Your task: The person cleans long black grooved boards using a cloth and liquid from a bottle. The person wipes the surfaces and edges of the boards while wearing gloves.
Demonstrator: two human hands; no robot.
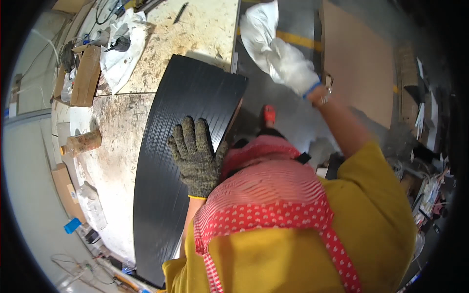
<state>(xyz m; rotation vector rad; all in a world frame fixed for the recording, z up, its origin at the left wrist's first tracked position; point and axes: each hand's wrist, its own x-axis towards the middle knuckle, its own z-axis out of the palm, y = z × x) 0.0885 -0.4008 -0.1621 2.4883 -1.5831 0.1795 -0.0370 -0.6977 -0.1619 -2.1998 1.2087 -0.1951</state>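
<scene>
A long black panel [176, 146] with fine lengthwise lines lies across the table, one end near my body. On it rests my left hand [198, 156], in a grey-green knit glove with a yellow cuff, palm down and fingers spread. My right hand [298, 73], in a white glove with a blue cuff, is stretched out to the far right, past the table's edge. Its fingers are closed round a crumpled white cloth [261, 29], which extends up and away from the hand above the floor. The grip itself is partly blurred.
The stained white table [117, 122] carries a bottle [83, 142] on its side, a cardboard box [86, 75], a white sheet [124, 53] and a dark thin tool [181, 13]. A large brown board [356, 63] stands right of the aisle. Cluttered items line the right side.
</scene>
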